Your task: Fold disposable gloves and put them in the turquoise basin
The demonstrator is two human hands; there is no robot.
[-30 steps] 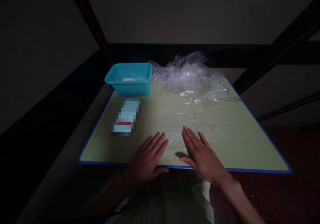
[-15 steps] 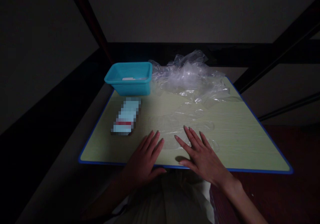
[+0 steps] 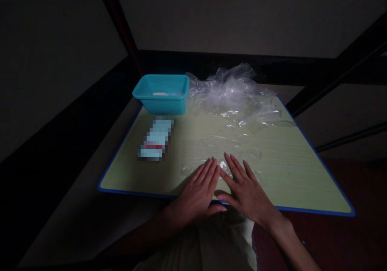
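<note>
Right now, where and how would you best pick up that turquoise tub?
I'd pinch the turquoise tub by its left rim, coming from the left with the left hand: the rim sticks out above sloping walls, the tub stands upright, and crumpled clear plastic crowds its right side.

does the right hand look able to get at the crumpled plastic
Probably yes: only flat clear plastic lies between the right hand and the crumpled plastic, with nothing upright in the way.
</note>
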